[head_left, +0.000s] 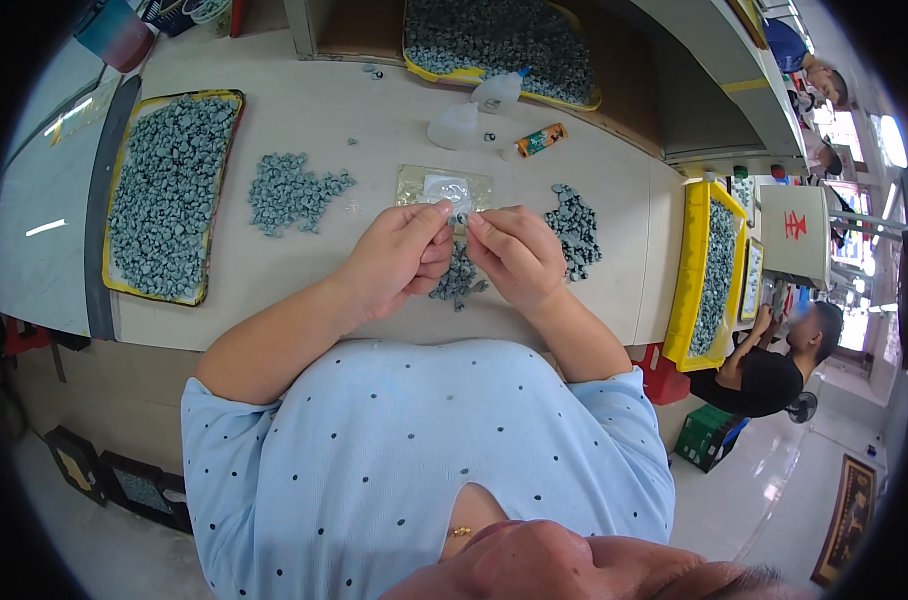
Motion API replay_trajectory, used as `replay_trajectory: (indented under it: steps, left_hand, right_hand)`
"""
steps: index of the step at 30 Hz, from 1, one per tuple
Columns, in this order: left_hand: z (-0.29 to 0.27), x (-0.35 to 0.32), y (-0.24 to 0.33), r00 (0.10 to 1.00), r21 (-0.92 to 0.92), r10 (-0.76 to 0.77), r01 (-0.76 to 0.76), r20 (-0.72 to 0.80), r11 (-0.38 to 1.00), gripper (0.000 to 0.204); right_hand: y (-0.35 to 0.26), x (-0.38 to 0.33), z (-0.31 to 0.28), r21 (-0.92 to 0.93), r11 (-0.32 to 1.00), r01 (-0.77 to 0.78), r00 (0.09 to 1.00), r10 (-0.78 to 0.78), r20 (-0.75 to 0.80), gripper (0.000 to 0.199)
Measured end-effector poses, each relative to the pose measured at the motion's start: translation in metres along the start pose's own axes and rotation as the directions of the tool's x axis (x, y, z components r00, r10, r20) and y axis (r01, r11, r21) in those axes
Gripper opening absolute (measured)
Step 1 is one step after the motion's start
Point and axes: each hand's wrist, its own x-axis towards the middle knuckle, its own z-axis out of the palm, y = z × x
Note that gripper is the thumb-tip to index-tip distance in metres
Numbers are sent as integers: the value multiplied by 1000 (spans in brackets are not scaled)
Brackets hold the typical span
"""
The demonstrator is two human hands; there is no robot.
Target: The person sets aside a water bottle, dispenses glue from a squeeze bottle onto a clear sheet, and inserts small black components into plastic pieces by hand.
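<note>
My left hand (402, 258) and my right hand (519, 256) meet over the table, each closed in a pinch. Between their fingertips is a small dark grey-green piece (461, 218), too small to make out its kind. Just beyond the fingertips lies a flat, yellowish, see-through mat (414, 188) with a clear plastic piece on it. Below the hands a small heap of grey-green pieces (460, 280) is partly covered by my fingers. Another loose heap (292, 192) lies to the left, and a darker heap (576, 238) lies right of my right hand.
A yellow-edged tray (212, 240) full of similar pieces stands left; another tray (444, 76) sits on the far shelf. Two white squeeze bottles (454, 127) and an orange-green tube (541, 140) lie beyond the mat. A yellow bin (686, 290) stands right, with a co-worker (774, 365) past it.
</note>
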Motion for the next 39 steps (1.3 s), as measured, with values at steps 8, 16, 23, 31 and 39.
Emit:
replay_trajectory:
  steps: [8,16,23,31,39]
  left_hand:
    - [-1,-3,1,998,30,61,-61,-30,998,31]
    - [1,-10,-19,923,293,361,-311,-133,904,29]
    - [12,-20,-17,906,288,403,-354,-131,890,33]
    - [31,-29,-14,916,302,396,-360,-65,882,31]
    - [47,-31,8,990,691,141,-82,-30,718,34]
  right_hand:
    - [-2,2,8,-9,1000,10,1000,-9,26,24]
    - [-12,3,18,29,999,17,1000,-17,6,21]
    - [-17,6,10,125,992,4,998,4,-59,19]
    - [-25,10,-13,154,988,-14,996,28,-83,18]
    - [19,15,-98,-70,805,-589,751,577,319,17]
